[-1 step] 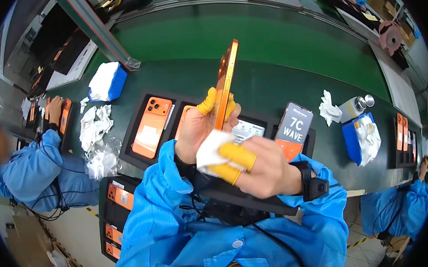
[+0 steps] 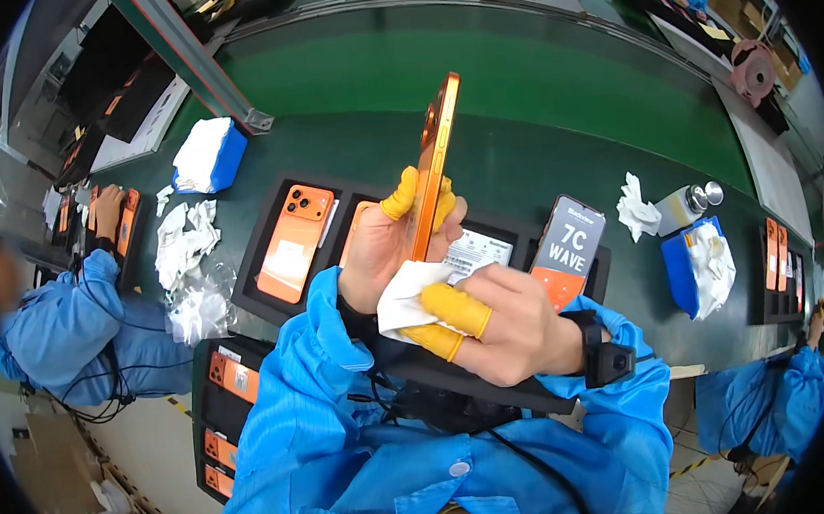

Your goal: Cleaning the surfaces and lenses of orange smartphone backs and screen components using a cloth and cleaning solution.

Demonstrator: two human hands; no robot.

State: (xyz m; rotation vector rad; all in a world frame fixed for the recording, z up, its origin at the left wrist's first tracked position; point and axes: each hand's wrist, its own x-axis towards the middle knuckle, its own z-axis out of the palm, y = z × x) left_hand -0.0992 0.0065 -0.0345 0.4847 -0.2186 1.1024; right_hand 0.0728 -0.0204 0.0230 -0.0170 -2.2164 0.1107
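I see the cloth [image 2: 404, 301] less blurred now, pinched in my right hand [image 2: 505, 325], nearer than the tilted phone [image 2: 434, 168] my left hand [image 2: 368, 249] clasps

Left hand [image 2: 370, 250] gripping; right hand [image 2: 510, 325] close beside, pinching, back upward.

Close downward head view, rim unclear

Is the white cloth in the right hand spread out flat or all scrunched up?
Scrunched up: the cloth shows folds and creases, bunched against the yellow-covered fingers of the right hand.
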